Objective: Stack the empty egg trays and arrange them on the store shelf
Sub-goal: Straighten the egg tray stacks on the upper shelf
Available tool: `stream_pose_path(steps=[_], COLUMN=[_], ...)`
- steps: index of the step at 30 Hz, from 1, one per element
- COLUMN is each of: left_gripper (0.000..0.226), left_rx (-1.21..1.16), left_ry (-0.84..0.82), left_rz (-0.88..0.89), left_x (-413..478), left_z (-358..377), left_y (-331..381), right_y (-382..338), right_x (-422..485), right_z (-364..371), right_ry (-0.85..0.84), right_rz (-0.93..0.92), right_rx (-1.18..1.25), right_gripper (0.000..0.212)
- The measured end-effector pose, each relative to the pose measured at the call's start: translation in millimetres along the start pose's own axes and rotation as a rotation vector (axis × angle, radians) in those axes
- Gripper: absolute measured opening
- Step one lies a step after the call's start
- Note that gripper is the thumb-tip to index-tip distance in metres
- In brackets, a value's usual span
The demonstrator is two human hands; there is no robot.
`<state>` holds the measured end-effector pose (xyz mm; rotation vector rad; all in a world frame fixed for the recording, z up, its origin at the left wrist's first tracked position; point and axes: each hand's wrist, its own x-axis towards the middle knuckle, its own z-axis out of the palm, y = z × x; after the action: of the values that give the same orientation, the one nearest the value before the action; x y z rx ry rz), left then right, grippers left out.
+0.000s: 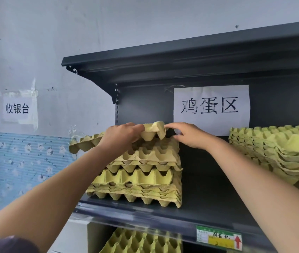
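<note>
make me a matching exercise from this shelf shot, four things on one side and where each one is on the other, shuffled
1 top egg tray
2 right stack
3 large paper sign
4 price label

a front edge of the shelf
b gripped by the left hand, on the left stack
c back panel of the shelf
d right end of the shelf

Pairs: 1-b, 2-d, 3-c, 4-a

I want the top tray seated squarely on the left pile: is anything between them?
Nothing visible does. The top tray already lies on the left pile, skewed leftwards, its far corner bent up where the left hand grips it; the right hand is open beside that corner.
</note>
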<state>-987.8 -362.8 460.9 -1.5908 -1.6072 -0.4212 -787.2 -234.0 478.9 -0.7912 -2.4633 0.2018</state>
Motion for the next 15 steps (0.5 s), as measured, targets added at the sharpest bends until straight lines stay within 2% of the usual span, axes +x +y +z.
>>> stream_pose_path(steps=[4, 8, 10, 12, 15], left_gripper=[0.027, 0.034, 0.034, 0.037, 0.034], left_rx=[-0.081, -0.165, -0.146, -0.131, -0.130], left_ry=[0.158, 0.287, 0.310, 0.329, 0.361], left_rz=[0.039, 0.227, 0.284, 0.294, 0.291], left_x=[-11.1, -20.0, -22.3, -25.9, -33.6], left_z=[-4.0, -5.9, -2.9, 0.4, 2.2], left_y=[-24.3, -42.5, -50.8, -59.0, -67.4], right_y=[-7.3, -17.9, -23.3, -28.7, -38.9], right_x=[5.5, 10.6, 12.8, 14.4, 12.0], right_z=[6.1, 3.6, 2.1, 2.3, 5.6], right_ry=[0.100, 0.200, 0.219, 0.212, 0.189], right_rz=[-0.049, -0.069, -0.099, -0.170, -0.223], right_rx=[-0.075, -0.246, -0.338, -0.434, -0.435], right_gripper=[0.080, 0.087, 0.078, 0.056, 0.032])
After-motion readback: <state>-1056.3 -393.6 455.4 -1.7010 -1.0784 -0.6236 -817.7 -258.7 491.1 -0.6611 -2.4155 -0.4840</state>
